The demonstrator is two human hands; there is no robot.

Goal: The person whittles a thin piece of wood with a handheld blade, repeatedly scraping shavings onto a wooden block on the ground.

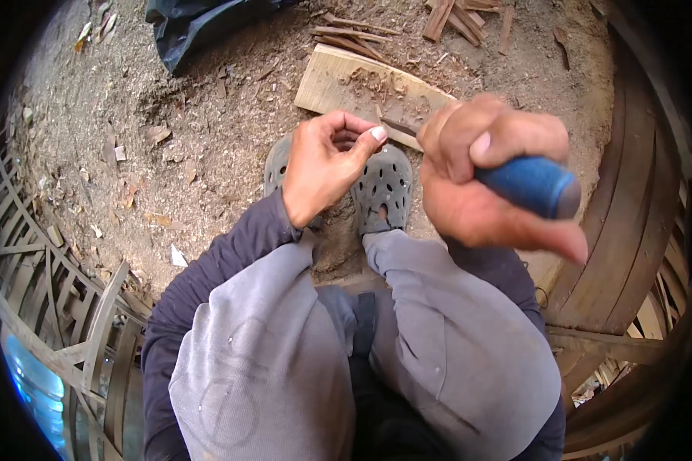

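My right hand grips the blue handle of a tool, thumb extended along it, with a dark, narrow blade pointing left toward my left hand. My left hand is closed in a pinch near that blade; what is between its fingertips is too small to make out. Beyond both hands a pale wooden board lies on the ground, scattered with shavings. My grey perforated clogs are below the hands, between them and my knees.
Wood pieces and thin sticks lie on the dirt ground at the top, near a dark plastic sheet. Wooden slats curve along the left, beside blue plastic bottles. Wide planks stand along the right.
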